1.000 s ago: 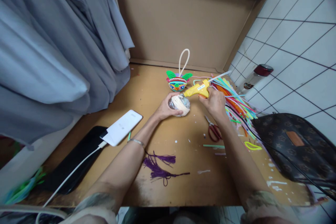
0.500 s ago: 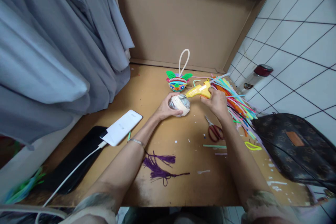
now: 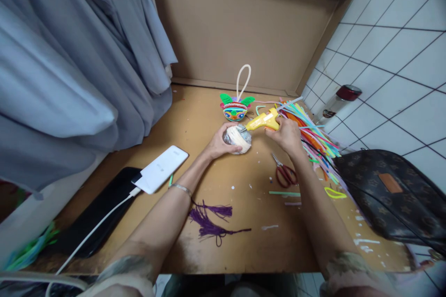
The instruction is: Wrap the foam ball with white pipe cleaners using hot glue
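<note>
In the head view, the left hand (image 3: 219, 142) curls round the left side of a pale, wrapped ball (image 3: 242, 141), which sits over the middle of the table (image 3: 209, 169), in front of a colourful toy (image 3: 234, 111). The right hand (image 3: 286, 135) is closed round the handle of a yellow glue gun (image 3: 262, 120), its nozzle at the ball's upper right. The ball looks light and rough, likely to give slightly if squeezed but unlikely to slip; its left flank seems the better hold, clear of a possibly hot tip. The gun looks stiff, best held by its handle. Fingers hide the ball's left side; whether its underside touches the table, or the nozzle its surface, I cannot tell. The bag (image 3: 390, 195) is cut off at the right edge.
</note>
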Demonstrator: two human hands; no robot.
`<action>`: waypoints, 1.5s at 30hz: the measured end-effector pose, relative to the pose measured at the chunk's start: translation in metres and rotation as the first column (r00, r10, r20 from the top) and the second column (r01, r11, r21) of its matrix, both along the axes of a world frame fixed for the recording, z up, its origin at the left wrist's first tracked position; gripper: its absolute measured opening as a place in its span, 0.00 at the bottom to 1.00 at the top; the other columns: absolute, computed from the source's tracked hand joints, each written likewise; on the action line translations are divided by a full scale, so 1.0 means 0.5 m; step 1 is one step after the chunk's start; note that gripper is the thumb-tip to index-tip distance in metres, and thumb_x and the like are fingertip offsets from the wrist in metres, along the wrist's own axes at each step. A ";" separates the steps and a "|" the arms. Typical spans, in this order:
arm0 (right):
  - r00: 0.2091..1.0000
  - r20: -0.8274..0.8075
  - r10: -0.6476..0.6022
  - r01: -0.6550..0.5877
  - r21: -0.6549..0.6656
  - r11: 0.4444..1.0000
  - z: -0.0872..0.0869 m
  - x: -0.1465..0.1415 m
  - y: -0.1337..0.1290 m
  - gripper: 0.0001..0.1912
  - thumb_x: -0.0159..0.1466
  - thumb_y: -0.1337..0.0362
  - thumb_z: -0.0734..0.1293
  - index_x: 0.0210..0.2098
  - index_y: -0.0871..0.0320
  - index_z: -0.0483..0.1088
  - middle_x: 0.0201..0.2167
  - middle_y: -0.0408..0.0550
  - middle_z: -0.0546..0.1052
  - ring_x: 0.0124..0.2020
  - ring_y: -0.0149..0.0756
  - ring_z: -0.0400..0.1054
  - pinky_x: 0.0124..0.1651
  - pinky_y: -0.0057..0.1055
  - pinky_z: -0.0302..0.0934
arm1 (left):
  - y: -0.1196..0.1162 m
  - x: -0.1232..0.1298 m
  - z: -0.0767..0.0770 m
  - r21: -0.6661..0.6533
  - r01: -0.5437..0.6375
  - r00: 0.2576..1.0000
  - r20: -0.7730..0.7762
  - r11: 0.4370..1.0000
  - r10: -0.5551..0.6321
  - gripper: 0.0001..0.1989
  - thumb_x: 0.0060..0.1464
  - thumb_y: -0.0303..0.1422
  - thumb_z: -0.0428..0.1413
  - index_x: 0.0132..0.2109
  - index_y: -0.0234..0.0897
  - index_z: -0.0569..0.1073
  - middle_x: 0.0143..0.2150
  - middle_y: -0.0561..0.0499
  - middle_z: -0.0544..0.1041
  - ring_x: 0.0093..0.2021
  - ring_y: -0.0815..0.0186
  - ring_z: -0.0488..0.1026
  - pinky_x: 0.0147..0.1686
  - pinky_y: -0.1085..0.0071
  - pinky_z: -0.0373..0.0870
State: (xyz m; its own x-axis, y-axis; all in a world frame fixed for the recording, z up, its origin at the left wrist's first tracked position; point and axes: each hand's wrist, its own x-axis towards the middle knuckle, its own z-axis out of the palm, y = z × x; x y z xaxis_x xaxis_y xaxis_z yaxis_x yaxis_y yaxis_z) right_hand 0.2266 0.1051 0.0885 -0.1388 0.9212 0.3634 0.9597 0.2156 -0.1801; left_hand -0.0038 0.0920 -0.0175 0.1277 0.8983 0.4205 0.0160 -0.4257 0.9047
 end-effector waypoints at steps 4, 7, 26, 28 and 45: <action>0.994 -0.033 -0.108 0.105 -0.086 0.991 -0.004 0.001 0.012 0.17 0.61 0.53 0.66 0.38 0.60 0.77 0.33 0.55 0.81 0.33 0.44 0.72 0.32 0.31 0.54 | 0.000 -0.002 0.000 -0.004 -0.006 1.000 -0.014 1.000 0.006 0.46 0.30 0.46 0.75 0.57 0.37 0.69 0.61 0.39 0.74 0.57 0.52 0.75 0.57 0.57 0.72; 0.980 0.017 -0.199 0.199 -0.187 0.962 -0.017 0.001 0.019 0.22 0.64 0.53 0.64 0.46 0.64 0.78 0.41 0.61 0.82 0.41 0.49 0.76 0.36 0.32 0.59 | 0.000 -0.003 0.001 -0.005 -0.009 0.999 -0.031 1.000 0.009 0.46 0.31 0.46 0.75 0.57 0.37 0.69 0.62 0.39 0.74 0.59 0.51 0.74 0.60 0.56 0.71; 0.932 0.328 -0.156 0.266 -0.321 0.909 -0.063 -0.013 0.010 0.27 0.65 0.45 0.66 0.46 0.63 0.79 0.46 0.69 0.81 0.51 0.56 0.76 0.50 0.43 0.65 | 0.006 0.000 -0.008 0.012 -0.045 0.999 0.008 0.999 0.045 0.43 0.30 0.45 0.76 0.54 0.39 0.72 0.59 0.43 0.72 0.61 0.51 0.71 0.63 0.55 0.65; 0.958 0.262 -0.118 0.186 -0.252 0.950 -0.046 -0.019 0.001 0.22 0.65 0.49 0.68 0.42 0.63 0.80 0.42 0.69 0.81 0.47 0.55 0.77 0.48 0.44 0.65 | 0.004 0.000 -0.006 0.001 -0.041 0.999 0.013 0.999 0.041 0.43 0.30 0.45 0.76 0.54 0.39 0.72 0.60 0.43 0.72 0.61 0.51 0.71 0.63 0.55 0.65; 0.762 -0.287 0.581 -0.531 0.237 0.813 -0.055 -0.072 -0.029 0.12 0.67 0.65 0.62 0.38 0.57 0.78 0.36 0.50 0.79 0.38 0.38 0.71 0.44 0.33 0.63 | 0.001 0.003 0.001 0.035 -0.044 0.999 -0.029 0.998 0.045 0.37 0.33 0.40 0.75 0.52 0.39 0.75 0.59 0.43 0.73 0.61 0.52 0.71 0.63 0.55 0.66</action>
